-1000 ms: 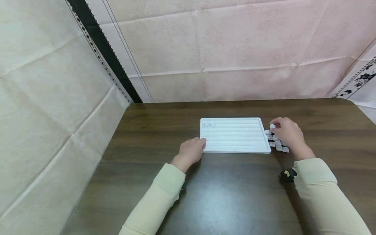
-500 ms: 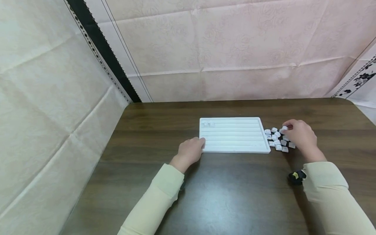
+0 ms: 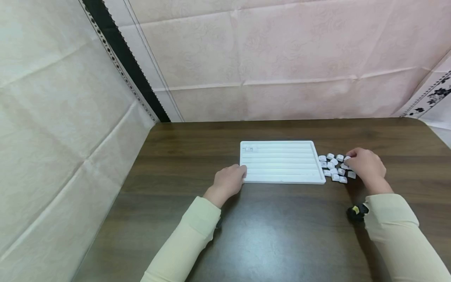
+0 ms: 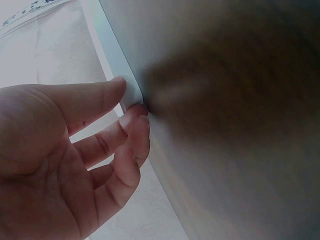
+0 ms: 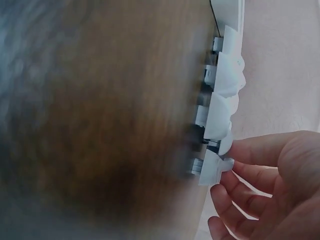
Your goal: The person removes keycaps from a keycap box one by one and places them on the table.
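Observation:
A flat white board (image 3: 276,159) with horizontal ridges lies on the table. My left hand (image 3: 229,180) grips its near left corner; in the left wrist view the thumb lies over the board's edge (image 4: 107,45) and curled fingertips sit at its underside. Right of the board, several small white blocks (image 3: 334,171) are spread close together. My right hand (image 3: 366,166) is at the right side of this group, thumb and index finger pinching one small white block (image 5: 227,164). From the side, the blocks show white sloped tops above grey stubs and dark gaps.
The brown wooden table (image 3: 267,235) extends well around the board. Pale patterned cloth (image 3: 299,58) hangs behind its far edge, and another cloth (image 3: 70,137) hangs along the left. A dark wrist device (image 3: 356,212) sits at my right cuff.
My right hand has moved rightward from beside the board's far right corner, then slightly nearer and lower, uncovering more white blocks. The left hand and board have stayed put.

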### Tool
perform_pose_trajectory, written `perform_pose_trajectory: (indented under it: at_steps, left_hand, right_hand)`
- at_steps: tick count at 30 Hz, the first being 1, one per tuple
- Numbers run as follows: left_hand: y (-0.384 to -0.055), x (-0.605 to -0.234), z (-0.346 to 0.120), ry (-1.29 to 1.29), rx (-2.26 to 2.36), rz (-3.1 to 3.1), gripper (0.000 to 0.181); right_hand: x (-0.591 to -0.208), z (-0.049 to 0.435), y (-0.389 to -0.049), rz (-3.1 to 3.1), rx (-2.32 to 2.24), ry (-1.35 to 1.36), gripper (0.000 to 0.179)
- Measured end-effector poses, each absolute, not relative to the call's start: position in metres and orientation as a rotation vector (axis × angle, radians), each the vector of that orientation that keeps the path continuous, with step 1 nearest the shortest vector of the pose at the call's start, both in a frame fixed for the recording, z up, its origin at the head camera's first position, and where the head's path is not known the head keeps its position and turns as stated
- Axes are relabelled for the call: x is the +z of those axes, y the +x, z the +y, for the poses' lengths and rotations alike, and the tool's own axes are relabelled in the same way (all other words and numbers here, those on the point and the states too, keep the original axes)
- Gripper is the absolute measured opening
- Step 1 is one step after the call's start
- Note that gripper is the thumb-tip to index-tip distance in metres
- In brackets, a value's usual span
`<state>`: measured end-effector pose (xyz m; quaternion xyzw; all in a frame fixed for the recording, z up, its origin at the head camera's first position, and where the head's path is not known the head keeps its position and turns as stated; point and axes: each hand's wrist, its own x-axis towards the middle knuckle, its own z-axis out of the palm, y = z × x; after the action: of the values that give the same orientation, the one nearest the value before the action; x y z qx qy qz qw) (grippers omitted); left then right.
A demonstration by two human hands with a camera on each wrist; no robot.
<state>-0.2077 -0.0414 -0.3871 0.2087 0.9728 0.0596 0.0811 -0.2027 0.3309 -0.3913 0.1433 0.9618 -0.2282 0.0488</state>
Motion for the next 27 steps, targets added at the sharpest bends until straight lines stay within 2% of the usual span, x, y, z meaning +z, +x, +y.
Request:
perform_pose_trajectory:
  at_steps: [27]
  left_hand:
    - [-0.2077,-0.3880,-0.0433,0.634,0.179,2.914,0.006]
  right_hand:
    - [-0.3879,0.3268,-0.2058,2.984,-0.717,0.416,0.046]
